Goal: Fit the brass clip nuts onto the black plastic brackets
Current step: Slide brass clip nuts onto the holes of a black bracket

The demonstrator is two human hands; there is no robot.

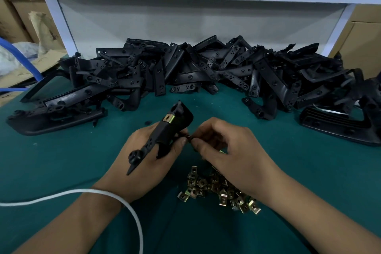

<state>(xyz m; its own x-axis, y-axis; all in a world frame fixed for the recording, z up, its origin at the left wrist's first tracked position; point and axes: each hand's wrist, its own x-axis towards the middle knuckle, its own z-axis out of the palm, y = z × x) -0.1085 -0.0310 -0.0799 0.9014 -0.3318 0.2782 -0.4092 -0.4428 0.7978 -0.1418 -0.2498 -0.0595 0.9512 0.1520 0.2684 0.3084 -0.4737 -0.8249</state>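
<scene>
My left hand grips a black plastic bracket above the green tabletop, one brass clip nut already seated near its upper end. My right hand has its fingers curled, pinching something small and dark at the bracket's edge; I cannot tell what it is. For the next fitting I should square a nut from the loose pile under my right wrist, open end toward the tab, and push until its hole lines up.
</scene>
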